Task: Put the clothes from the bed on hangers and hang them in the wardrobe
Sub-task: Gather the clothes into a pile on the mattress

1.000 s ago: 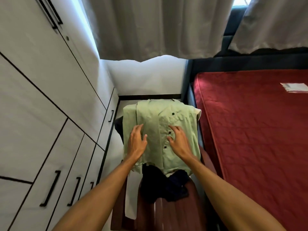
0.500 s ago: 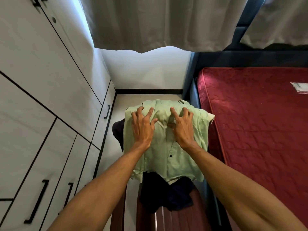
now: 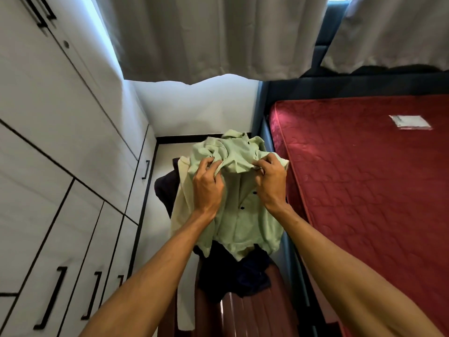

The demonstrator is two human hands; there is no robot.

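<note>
Green shirt point(image 3: 239, 215) bunched at top, lying over dark clothes point(image 3: 233, 276) between wardrobe point(image 3: 60, 166) and bed point(image 3: 364, 190). Left hand point(image 3: 209, 186) grips gathered fabric on its left; right hand point(image 3: 271, 183) pinches a fold on its right. Curtains point(image 3: 218, 37) hang behind.

Shirt point(image 3: 240, 222) folds hid the fingertips of the left grip point(image 3: 207, 188) and right grip point(image 3: 271, 184). The shirt covered part of a dark garment point(image 3: 233, 276). The bed point(image 3: 376, 190) ran off the right edge, the wardrobe point(image 3: 48, 166) off the left. The bed's label point(image 3: 410, 122) was unreadably small.
</note>
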